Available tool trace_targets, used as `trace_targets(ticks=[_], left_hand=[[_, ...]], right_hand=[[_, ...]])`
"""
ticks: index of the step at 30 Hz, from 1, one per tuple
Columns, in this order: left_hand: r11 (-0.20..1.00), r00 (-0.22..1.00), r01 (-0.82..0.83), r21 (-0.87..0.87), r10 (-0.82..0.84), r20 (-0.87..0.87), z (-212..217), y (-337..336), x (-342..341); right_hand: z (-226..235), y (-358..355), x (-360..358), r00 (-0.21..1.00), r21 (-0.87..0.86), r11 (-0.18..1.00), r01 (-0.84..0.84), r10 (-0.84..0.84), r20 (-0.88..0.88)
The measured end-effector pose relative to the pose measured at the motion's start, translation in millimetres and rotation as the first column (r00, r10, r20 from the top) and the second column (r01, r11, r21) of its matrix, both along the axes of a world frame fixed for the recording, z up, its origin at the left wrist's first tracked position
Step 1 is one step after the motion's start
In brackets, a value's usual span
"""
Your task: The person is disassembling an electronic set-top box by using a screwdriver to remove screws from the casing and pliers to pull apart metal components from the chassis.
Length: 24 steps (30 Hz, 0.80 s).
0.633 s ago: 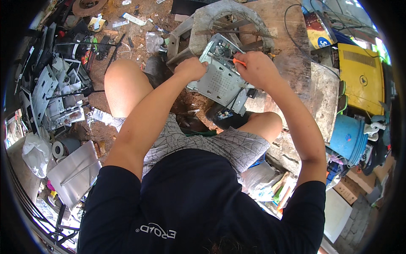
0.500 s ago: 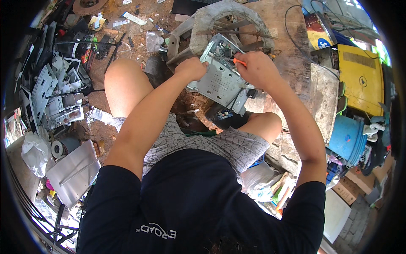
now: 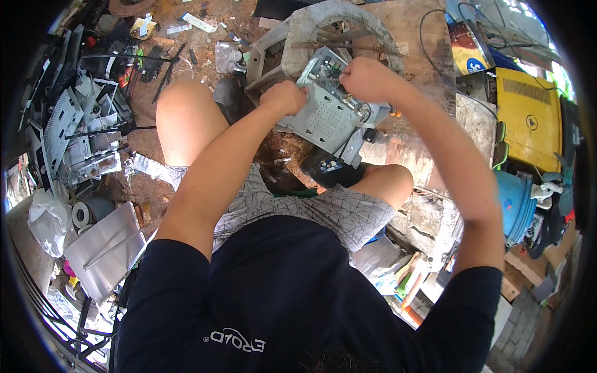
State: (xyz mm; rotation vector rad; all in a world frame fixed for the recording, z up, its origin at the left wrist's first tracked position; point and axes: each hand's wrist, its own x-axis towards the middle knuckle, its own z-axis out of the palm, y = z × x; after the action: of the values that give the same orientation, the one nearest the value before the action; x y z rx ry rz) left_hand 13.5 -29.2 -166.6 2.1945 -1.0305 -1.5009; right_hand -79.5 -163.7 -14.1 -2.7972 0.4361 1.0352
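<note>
2 hands work on 1 grey metal chassis (image 3: 326, 118) in the head view, and that is the only view. The left hand (image 3: 285, 97) is curled into a fist on the chassis's near-left edge, steadying it; whether the fingers wrap the edge or only press on it I cannot tell. The right hand (image 3: 368, 79) is closed tight over the circuit board (image 3: 324, 69) at the chassis's far end, knuckles up, so whatever it grips is hidden.

About half a second earlier an orange tip showed at the right hand's fingers, pointed at the board; now it is covered by the fist, which has moved further onto the board. The chassis has hardly shifted. My reading is that the right hand has gone from aiming to bearing down on the board.

Beyond both hands stands a worn grey housing with a round opening (image 3: 323, 31), with a rusty rod (image 3: 339, 45) lying across it. Below the right hand, black cables (image 3: 348, 140) trail from the chassis toward the knee. Far out past the left hand lies a heap of metal scrap (image 3: 81, 137), and beyond the right forearm a yellow case (image 3: 528, 118) and a blue bucket (image 3: 516, 205).
</note>
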Motion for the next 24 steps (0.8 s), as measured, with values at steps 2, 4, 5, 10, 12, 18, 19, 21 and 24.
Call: trace_targets(ticks=[2,4,5,10,12,18,19,21,24], left_hand=[[0.998,0.998,-0.048,-0.039,0.049,0.039,-1.5,5.2,-1.0],[0.996,0.997,-0.064,-0.062,0.067,0.049,-3.3,6.9,-2.7],[0.995,0.996,-0.071,-0.073,0.075,0.054,-4.0,7.3,-4.0],[0.997,0.998,-0.063,-0.043,0.063,0.006,5.7,11.0,1.7],[0.999,0.998,-0.038,-0.018,0.037,-0.046,9.8,8.7,4.5],[0.995,0.996,-0.092,-0.030,0.091,-0.019,5.9,6.9,-0.9],[0.995,0.995,-0.096,-0.032,0.096,-0.024,2.9,6.9,-0.5],[0.993,0.993,-0.112,-0.037,0.111,-0.029,0.8,8.1,-0.9],[0.992,0.992,-0.126,-0.024,0.125,-0.033,6.5,9.4,-1.0]], right_hand=[[2.8,-2.2,16.3,0.983,0.035,0.998,0.048,-0.041,-0.179],[20.7,14.5,44.2,0.880,-0.084,0.928,0.363,-0.371,-0.298],[13.0,8.5,36.8,0.947,-0.066,0.988,0.143,-0.156,-0.281],[9.2,37.1,1.7,0.875,-0.207,0.850,-0.485,0.470,-0.117],[7.3,38.0,-2.6,0.783,-0.277,0.739,-0.614,0.614,-0.097],[-4.5,9.4,12.8,0.999,-0.047,0.998,-0.036,0.036,0.012],[-3.9,8.1,17.8,0.976,0.009,0.977,0.211,-0.211,-0.053],[0.6,3.3,27.8,0.739,0.059,0.747,0.663,-0.639,-0.213],[-11.1,16.7,17.1,0.748,0.123,0.746,0.654,-0.615,-0.250]])
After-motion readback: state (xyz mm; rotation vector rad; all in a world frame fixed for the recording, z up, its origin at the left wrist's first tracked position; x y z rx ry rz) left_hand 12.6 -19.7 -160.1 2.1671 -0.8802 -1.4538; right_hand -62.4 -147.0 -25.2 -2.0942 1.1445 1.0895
